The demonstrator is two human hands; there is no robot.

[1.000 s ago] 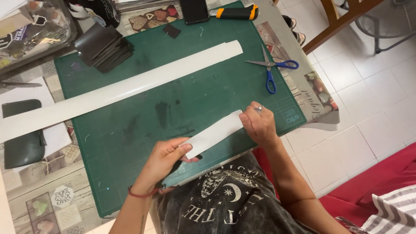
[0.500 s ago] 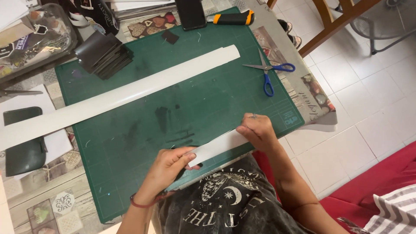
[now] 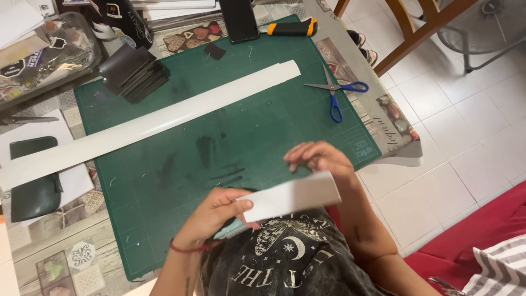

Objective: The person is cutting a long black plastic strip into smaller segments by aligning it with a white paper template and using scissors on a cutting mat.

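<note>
A short white rectangular strip of card (image 3: 290, 201) is held between both hands, lifted just above the near edge of the dark green cutting mat (image 3: 181, 164). The left hand (image 3: 216, 214) pinches its left end, thumb on top and fingers curled beneath. The right hand (image 3: 318, 160) grips the right end from behind, fingers bent over the upper edge. Beyond both hands a long white strip (image 3: 153, 125) lies slantwise across the mat. Past the right hand, further out, lie blue-handled scissors (image 3: 335, 94); further still, an orange and black utility knife (image 3: 290, 27). Far beyond the left hand sits a stack of black square sheets (image 3: 134, 72).
</note>
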